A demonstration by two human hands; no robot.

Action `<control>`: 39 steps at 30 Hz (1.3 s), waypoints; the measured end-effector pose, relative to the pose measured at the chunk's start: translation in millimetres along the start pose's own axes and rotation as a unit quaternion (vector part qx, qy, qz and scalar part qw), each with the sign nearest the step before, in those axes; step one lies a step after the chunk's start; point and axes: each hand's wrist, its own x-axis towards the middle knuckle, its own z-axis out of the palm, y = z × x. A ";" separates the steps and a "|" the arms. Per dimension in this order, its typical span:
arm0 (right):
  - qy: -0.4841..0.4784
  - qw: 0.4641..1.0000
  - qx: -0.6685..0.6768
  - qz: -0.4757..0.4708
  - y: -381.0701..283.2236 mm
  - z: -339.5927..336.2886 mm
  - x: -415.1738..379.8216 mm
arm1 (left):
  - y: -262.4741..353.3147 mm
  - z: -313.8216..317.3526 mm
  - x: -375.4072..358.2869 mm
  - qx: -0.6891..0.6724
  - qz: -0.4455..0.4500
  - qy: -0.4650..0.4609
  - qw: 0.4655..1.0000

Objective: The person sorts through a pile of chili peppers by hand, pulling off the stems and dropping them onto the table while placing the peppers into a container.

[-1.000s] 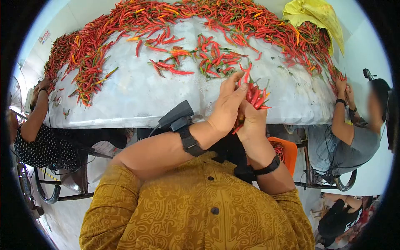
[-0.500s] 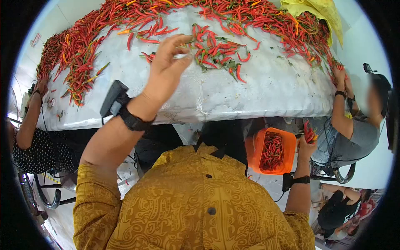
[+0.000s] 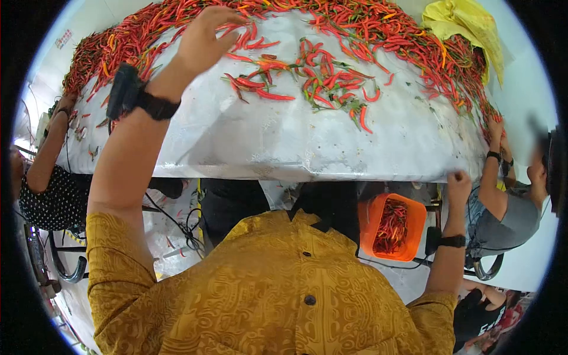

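Above the far-left part of the table, my left hand [image 3: 204,42] is raised with its fingers apart and nothing in them, near the large heap of red chillies [image 3: 142,44]. A smaller loose group of chillies [image 3: 328,80] lies on the pale table covering [image 3: 254,139] to its right. By the table's front edge, my right hand [image 3: 458,188] has its fingers curled in, and no chillies show in it. Below and left of that hand, an orange basket [image 3: 421,228] on the floor side holds red chillies [image 3: 391,228].
A yellow sack [image 3: 464,26] lies at the back right. At the right edge a co-worker in grey [image 3: 506,219] handles chillies. Another co-worker in a dotted top [image 3: 50,201] is at the left. Black cables [image 3: 188,228] hang below the table.
The chillies that my right hand held are gone from it, and the hand has moved up and right. My left hand has moved left and farther back. More chillies lie in the small group.
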 end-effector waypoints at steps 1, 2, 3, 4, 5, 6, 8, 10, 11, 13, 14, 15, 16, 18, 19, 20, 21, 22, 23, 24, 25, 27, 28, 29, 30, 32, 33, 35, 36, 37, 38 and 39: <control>0.030 0.996 0.066 -0.050 -26.7 0.9 12.3 | 3.2 -8.2 12.4 -0.040 -0.065 -0.026 0.997; 0.016 0.996 0.035 -0.077 -64.4 -2.5 21.9 | 5.3 -10.8 21.9 -0.036 -0.066 -0.027 0.997; 0.000 0.995 0.003 -0.103 -103.8 -5.4 30.2 | 7.4 -11.4 30.3 -0.059 -0.102 -0.070 0.991; -0.038 0.991 0.045 -0.118 -135.7 -5.2 39.1 | 11.1 -8.5 37.3 -0.082 -0.136 -0.112 0.981; -0.076 0.985 0.086 -0.131 -165.4 -3.0 47.1 | 19.8 3.9 35.3 -0.054 -0.127 -0.088 0.986; -0.103 0.974 0.132 -0.153 -196.3 1.3 53.6 | 20.0 18.7 31.4 -0.052 -0.129 -0.091 0.986; -0.149 0.933 0.250 -0.211 -251.5 20.5 62.0 | 15.5 44.9 24.4 -0.001 0.000 -0.185 0.983; -0.195 0.896 0.305 -0.258 -292.0 38.9 68.5 | 23.5 55.5 13.2 -0.020 -0.025 -0.208 0.978; -0.220 0.891 0.289 -0.271 -305.5 46.5 72.9 | 26.5 58.4 5.7 -0.042 -0.048 -0.230 0.971; -0.231 0.895 0.261 -0.279 -322.1 66.0 80.8 | 23.2 64.5 -7.0 -0.063 -0.072 -0.219 0.971; -0.243 0.898 0.225 -0.288 -325.5 75.6 85.3 | 21.9 66.7 -12.4 -0.088 -0.097 -0.203 0.970; -0.238 0.905 0.195 -0.295 -324.5 86.7 90.0 | 19.5 68.3 -16.6 -0.091 -0.079 -0.180 0.976; -0.238 0.903 0.200 -0.296 -322.0 94.8 93.9 | 16.0 70.3 -17.8 -0.085 -0.079 -0.181 0.977; -0.305 0.894 0.178 -0.275 -311.5 109.6 102.2 | 18.8 72.3 -16.8 -0.073 -0.107 -0.187 0.974; -0.320 0.887 0.179 -0.282 -303.7 116.8 108.1 | 20.7 74.6 -15.8 -0.064 -0.122 -0.184 0.973; -0.321 0.886 0.182 -0.280 -300.5 116.1 110.8 | 21.6 76.1 -12.3 -0.062 -0.122 -0.188 0.973; -0.335 0.887 0.189 -0.254 -297.7 111.7 111.6 | 22.7 77.8 -8.8 -0.040 -0.112 -0.188 0.975; -0.349 0.888 0.195 -0.227 -292.9 109.6 112.5 | 24.2 80.4 -4.9 -0.019 -0.102 -0.188 0.977; -0.350 0.889 0.196 -0.223 -283.7 110.7 115.6 | 29.6 81.5 0.1 -0.021 -0.100 -0.192 0.976; -0.324 0.896 0.192 -0.237 -273.3 111.7 119.4 | 37.3 81.4 4.3 -0.040 -0.141 -0.187 0.971; -0.298 0.902 0.188 -0.251 -266.7 112.8 121.8 | 42.4 81.9 5.7 -0.059 -0.183 -0.181 0.965; -0.286 0.912 0.169 -0.242 -267.0 105.1 124.1 | 43.0 79.8 0.3 -0.078 -0.189 -0.168 0.964; -0.273 0.921 0.150 -0.234 -267.0 102.7 124.7 | 40.1 77.4 -2.4 -0.096 -0.195 -0.154 0.964; -0.275 0.921 0.151 -0.233 -265.1 104.5 125.0 | 33.4 73.1 -4.6 -0.096 -0.195 -0.155 0.964; -0.275 0.921 0.141 -0.238 -262.3 107.1 125.9 | 25.1 67.7 -6.7 -0.121 -0.209 -0.133 0.961; -0.275 0.922 0.132 -0.240 -255.9 111.5 129.6 | 20.2 65.4 -5.3 -0.145 -0.221 -0.112 0.958; -0.257 0.932 0.087 -0.241 -251.2 113.2 132.2 | 22.6 63.8 -4.7 -0.197 -0.236 -0.096 0.947; -0.240 0.939 0.043 -0.242 -241.4 117.8 137.0 | 29.7 61.3 -4.8 -0.249 -0.252 -0.079 0.932; -0.244 0.944 0.050 -0.216 -236.7 121.1 139.3 | 35.5 61.6 -4.5 -0.249 -0.224 -0.124 0.934; -0.247 0.948 0.058 -0.191 -233.9 123.2 140.8 | 39.3 62.9 -3.6 -0.249 -0.196 -0.169 0.933; -0.247 0.948 0.058 -0.192 -235.7 123.8 140.2 | 40.3 65.5 -3.6 -0.248 -0.196 -0.168 0.934; -0.287 0.936 0.076 -0.191 -239.0 124.5 138.1 | 40.6 68.3 -4.6 -0.279 -0.200 -0.170 0.924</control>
